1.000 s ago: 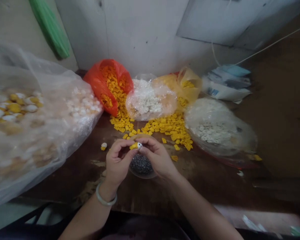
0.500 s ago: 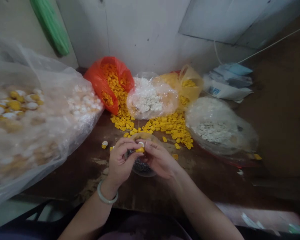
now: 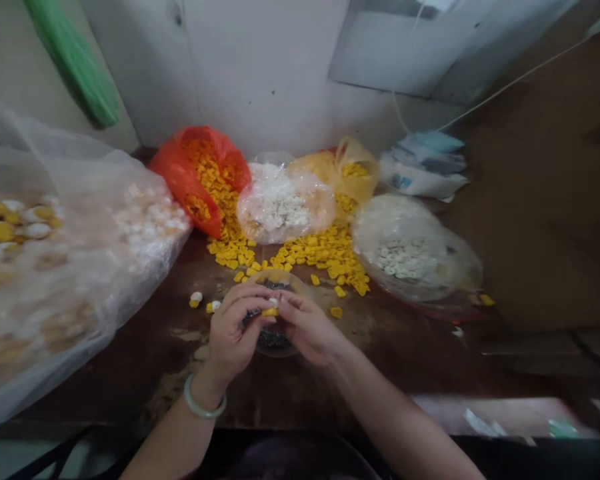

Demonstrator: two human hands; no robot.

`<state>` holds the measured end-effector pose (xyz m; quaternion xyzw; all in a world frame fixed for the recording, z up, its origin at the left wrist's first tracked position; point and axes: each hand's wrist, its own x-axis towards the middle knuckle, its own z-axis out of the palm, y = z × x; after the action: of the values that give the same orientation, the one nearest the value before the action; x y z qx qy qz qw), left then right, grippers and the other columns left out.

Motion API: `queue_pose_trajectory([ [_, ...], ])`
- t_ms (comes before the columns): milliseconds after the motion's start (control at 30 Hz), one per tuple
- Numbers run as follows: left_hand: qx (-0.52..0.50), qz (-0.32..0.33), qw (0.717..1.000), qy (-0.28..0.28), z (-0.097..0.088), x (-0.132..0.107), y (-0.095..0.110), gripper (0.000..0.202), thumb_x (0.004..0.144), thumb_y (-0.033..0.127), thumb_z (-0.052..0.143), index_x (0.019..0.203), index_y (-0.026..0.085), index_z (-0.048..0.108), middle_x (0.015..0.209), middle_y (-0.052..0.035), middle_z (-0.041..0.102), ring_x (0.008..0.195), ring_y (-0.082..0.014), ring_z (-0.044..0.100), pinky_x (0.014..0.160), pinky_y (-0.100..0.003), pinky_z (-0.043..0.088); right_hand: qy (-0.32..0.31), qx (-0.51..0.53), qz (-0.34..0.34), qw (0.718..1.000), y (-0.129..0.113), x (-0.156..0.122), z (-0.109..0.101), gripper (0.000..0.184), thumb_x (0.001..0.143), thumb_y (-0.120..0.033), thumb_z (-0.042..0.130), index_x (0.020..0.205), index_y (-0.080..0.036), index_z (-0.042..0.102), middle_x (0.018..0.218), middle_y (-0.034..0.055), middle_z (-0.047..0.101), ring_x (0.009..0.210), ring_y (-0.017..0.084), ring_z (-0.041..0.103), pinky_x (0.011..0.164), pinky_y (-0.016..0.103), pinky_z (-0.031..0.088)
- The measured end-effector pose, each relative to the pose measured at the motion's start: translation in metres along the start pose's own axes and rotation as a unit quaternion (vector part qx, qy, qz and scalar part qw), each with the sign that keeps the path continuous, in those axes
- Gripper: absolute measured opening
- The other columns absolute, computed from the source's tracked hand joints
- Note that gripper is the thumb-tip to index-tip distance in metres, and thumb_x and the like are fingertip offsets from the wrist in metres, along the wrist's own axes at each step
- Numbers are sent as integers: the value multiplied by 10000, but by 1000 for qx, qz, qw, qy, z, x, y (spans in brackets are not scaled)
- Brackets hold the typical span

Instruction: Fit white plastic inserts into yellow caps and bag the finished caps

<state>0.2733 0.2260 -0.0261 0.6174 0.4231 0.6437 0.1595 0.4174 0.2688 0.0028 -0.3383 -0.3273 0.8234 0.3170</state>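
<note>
Pinching a small yellow piece (image 3: 269,312) between curled fingertips of left hand (image 3: 233,330) and right hand (image 3: 307,327), both hands nearly closed and equally near, long axis lying sideways from hand to hand, with a white piece (image 3: 274,302) at right end, just above a clear bowl (image 3: 275,273) of dark granules (image 3: 273,339).

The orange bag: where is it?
In the head view, the orange bag sits at the back of the table, left of centre, by the wall, between the large clear bag and a smaller clear bag of white pieces.
</note>
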Motion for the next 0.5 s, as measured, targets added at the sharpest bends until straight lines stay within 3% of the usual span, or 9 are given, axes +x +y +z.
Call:
queue_pose_trajectory([
  [167,-10,9,999,-48,3,-4,-3,198,834,76,661,964,226,676,1040,-50,725,1027,-185,663,961,-352,509,-1,4,-9,1000,5,-7,-5,468,550,-469,911,868,-184,719,839,-15,651,754,91,567,745,225,447],
  [400,65,47,996,-37,13,-4,10,201,826,68,654,938,230,694,1040,-33,681,1026,-153,626,964,-286,476,21,33,-34,999,6,-14,-20,534,543,-570,881,842,-184,668,780,-24,607,698,98,531,693,238,439],
  [500,56,56,995,-53,14,-2,17,200,826,62,643,914,233,698,975,-16,686,966,-140,638,936,-263,486,39,-41,-66,996,3,-10,-35,476,682,-597,788,889,-191,652,772,-16,583,696,121,528,695,273,453],
])
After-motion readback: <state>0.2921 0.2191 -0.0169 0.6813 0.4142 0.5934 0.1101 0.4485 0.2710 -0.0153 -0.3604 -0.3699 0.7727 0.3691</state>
